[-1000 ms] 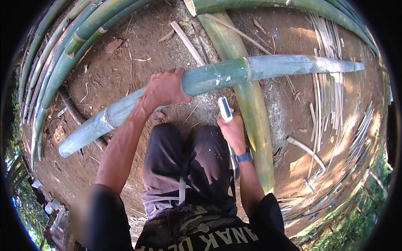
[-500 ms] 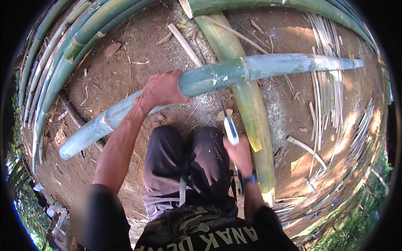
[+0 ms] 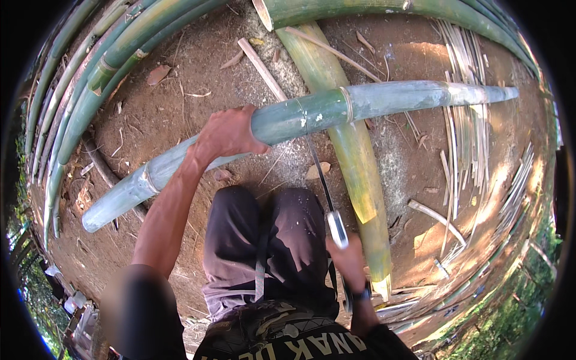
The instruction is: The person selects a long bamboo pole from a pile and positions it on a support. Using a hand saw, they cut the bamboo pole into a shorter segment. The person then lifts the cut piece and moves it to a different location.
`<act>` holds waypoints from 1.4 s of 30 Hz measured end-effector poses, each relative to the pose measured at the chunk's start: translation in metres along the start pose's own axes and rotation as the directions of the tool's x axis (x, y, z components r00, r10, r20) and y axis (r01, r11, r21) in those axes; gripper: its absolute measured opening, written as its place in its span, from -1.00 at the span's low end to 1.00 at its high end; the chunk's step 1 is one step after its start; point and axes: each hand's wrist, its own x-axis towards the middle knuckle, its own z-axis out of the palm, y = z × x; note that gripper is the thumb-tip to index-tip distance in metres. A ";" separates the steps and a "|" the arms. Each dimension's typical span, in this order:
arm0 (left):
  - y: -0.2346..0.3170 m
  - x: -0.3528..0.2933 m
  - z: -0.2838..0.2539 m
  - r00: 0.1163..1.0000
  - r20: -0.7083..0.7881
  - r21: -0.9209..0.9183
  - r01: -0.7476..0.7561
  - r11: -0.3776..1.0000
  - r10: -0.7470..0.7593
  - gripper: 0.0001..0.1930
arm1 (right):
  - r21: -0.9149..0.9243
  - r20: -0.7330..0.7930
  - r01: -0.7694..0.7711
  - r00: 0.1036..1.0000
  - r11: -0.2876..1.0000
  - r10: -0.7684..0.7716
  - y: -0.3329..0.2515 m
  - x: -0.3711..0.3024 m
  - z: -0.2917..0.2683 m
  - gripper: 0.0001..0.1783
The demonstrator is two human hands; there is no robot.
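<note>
A thick green bamboo pole (image 3: 399,99) lies crosswise in front of me, resting over a yellow-green bamboo pole (image 3: 359,174) on the ground. My left hand (image 3: 231,132) grips the crosswise pole left of its middle, fingers over the top and thumb on the near side. In my right hand (image 3: 347,255) is the light-coloured handle of a hand saw (image 3: 324,185). Its thin dark blade runs from the hand up to the underside of the pole, just right of my left hand. A thin dark cut line shows across the pole there; the blade's tip is hidden.
Long bamboo poles (image 3: 114,66) are stacked at the left, and another large pole (image 3: 354,11) lies across the far side. Split bamboo strips (image 3: 468,144) lie at the right. A wooden stick (image 3: 262,69), dry leaves and pale sawdust are on the brown soil.
My right hand has drawn the saw back toward me, so more of its blade shows on the near side of the pole. My left hand keeps its hold on the pole.
</note>
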 end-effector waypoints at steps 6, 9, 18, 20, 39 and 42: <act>0.004 0.002 0.001 1.000 0.015 -0.016 -0.005 1.000 0.005 -0.12 | -0.186 -0.003 -0.078 0.997 0.979 0.079 -0.024 0.077 0.023 -0.72; 0.015 0.005 0.007 0.999 0.032 -0.011 -0.016 1.000 0.016 -0.11 | -0.074 -0.007 0.053 0.999 0.996 -0.053 -0.046 0.155 0.051 -0.69; -0.004 0.003 0.002 0.998 0.054 -0.043 0.023 0.999 -0.021 -0.12 | -0.080 0.023 -0.040 0.999 0.996 0.042 0.013 0.010 0.003 -0.70; 0.002 -0.001 0.009 0.999 0.046 -0.042 -0.007 0.999 0.009 -0.12 | -0.105 -0.064 0.021 0.998 0.994 -0.027 -0.040 0.094 0.041 -0.72; 0.013 -0.014 0.011 1.000 -0.003 0.046 0.005 0.999 -0.005 -0.17 | -0.129 0.040 -0.158 0.986 0.979 0.164 -0.032 0.077 0.027 -0.64; 0.007 -0.016 0.009 0.999 -0.027 0.053 0.029 0.998 -0.027 -0.17 | -0.150 0.050 -0.102 0.993 0.983 0.111 -0.003 -0.019 -0.018 -0.72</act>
